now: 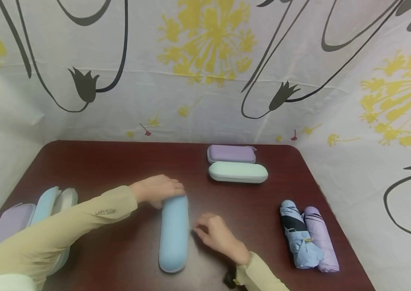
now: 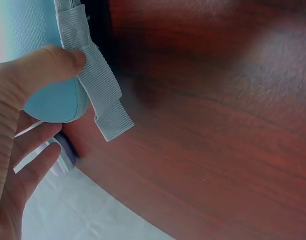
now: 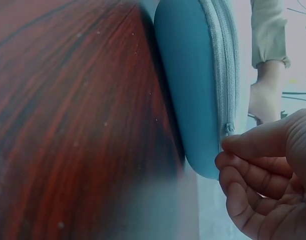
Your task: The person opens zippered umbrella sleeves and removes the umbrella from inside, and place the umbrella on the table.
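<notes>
A long light-blue hard zip case (image 1: 174, 238) with rounded ends lies lengthwise in the middle of the table. My left hand (image 1: 159, 189) holds its far end. In the left wrist view, the thumb lies on the case beside a grey fabric strap (image 2: 103, 85), while the fingers are on the other side, partly hidden. My right hand (image 1: 220, 237) is at the right side of the case. There, in the right wrist view, thumb and forefinger pinch at the zipper slider (image 3: 229, 129); the pull itself is hidden by the fingertips. The zipper track (image 3: 225, 65) looks closed along the visible stretch.
A purple case (image 1: 231, 154) and a mint-green case (image 1: 238, 172) lie at the back. To the right are a folded blue umbrella (image 1: 300, 238) and a folded purple umbrella (image 1: 321, 238). Several more cases, one purple (image 1: 11, 222), lie at the left, partly behind my left sleeve.
</notes>
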The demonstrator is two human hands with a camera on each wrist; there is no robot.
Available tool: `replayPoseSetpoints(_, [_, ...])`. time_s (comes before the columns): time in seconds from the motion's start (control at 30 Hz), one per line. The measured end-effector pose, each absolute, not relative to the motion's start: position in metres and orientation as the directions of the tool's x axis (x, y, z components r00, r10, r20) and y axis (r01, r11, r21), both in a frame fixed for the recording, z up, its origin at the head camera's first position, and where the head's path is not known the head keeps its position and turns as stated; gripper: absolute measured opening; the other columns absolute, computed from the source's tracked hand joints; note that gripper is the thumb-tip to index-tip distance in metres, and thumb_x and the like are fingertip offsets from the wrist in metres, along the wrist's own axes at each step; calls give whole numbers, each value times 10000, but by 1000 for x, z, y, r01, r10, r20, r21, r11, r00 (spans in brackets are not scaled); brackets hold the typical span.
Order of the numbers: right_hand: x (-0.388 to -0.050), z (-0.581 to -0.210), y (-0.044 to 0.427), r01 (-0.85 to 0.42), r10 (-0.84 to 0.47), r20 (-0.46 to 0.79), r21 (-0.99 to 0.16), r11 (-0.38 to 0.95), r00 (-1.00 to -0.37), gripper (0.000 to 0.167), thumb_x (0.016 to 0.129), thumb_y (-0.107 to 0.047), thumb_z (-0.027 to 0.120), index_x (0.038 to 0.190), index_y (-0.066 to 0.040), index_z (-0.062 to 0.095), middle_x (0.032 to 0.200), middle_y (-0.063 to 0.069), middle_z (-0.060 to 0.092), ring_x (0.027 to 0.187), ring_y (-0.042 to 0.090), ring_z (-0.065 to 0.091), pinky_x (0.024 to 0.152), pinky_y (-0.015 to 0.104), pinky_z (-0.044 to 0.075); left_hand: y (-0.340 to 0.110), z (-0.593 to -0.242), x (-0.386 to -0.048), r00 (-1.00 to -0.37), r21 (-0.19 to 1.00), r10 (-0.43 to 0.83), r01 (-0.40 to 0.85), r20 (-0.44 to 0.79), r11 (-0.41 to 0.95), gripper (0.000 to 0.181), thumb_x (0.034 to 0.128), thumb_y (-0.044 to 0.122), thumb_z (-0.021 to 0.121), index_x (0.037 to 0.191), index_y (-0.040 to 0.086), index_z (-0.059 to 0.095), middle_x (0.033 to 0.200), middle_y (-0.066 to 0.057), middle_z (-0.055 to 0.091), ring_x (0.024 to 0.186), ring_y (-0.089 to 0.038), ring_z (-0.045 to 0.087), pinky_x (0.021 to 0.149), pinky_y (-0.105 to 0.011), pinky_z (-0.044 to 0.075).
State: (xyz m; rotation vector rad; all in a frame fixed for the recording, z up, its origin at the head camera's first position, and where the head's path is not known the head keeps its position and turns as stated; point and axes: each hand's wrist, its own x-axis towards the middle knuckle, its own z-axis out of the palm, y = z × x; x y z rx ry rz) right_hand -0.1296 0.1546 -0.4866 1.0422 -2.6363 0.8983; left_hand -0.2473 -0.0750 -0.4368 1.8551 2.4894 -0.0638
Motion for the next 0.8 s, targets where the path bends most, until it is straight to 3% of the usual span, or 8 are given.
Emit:
replayPoseSetpoints(0.47, [-132,-492,159,-697,-578,390,-445,563,-716,82,762,-16,711,789,-85,678,741,-22,619,697,83,556,637,186,471,-78,-436,-243,-328,48,939,941,-101,334,670,566,194,838,1185,222,584,1060,46,555,943,-132,535,764,-312,492])
replayPoseSetpoints(0.8, [-137,-489,168,-759,-639,411,-380,528,-650,89,757,-23,722,792,-86,671,745,-26,615,714,99,558,657,193,474,-85,-437,-238,-398,158,914,900,-80,406,693,515,234,859,1148,155,589,1099,23,562,979,-157,549,805,-345,487])
